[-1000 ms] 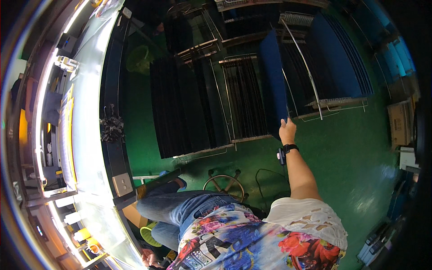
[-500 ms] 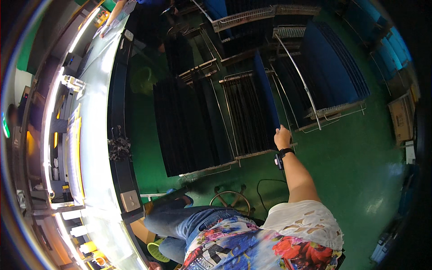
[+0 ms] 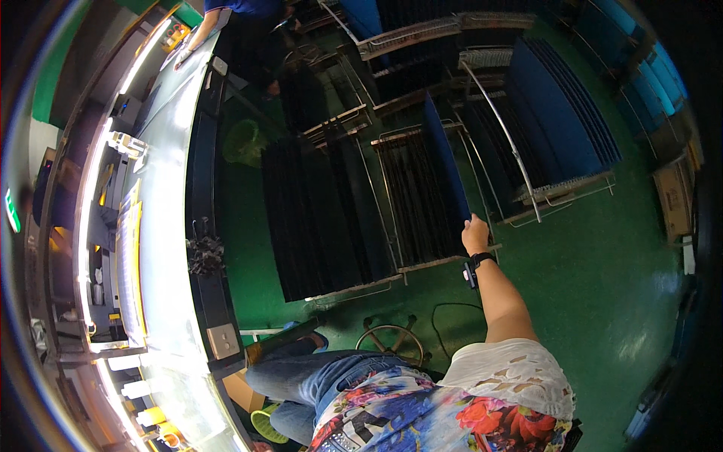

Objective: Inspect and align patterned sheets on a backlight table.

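My right hand [image 3: 474, 234] reaches out to a rack in the middle, its fingers closed at the near end of a thin blue panel [image 3: 446, 162]. The panel stands on edge on the right side of the wire rack [image 3: 429, 264], beside several dark upright sheets [image 3: 410, 203]. A dark band with a small device [image 3: 471, 273] is around my right wrist. At the bottom edge a small skin-coloured patch shows, possibly my left hand; its fingers cannot be made out.
A brightly lit glass-topped table [image 3: 167, 226] runs along the left. More racks stand around, one holding blue panels [image 3: 553, 113]. A handwheel-like ring [image 3: 390, 345], green baskets [image 3: 245, 143] and a cardboard box [image 3: 672, 200] are about. A person in blue [image 3: 245, 6] leans over the table's far end.
The view has shifted slightly, so the scene sits a little lower and further right. More of the person in blue shows at the far end. My right hand stays at the panel.
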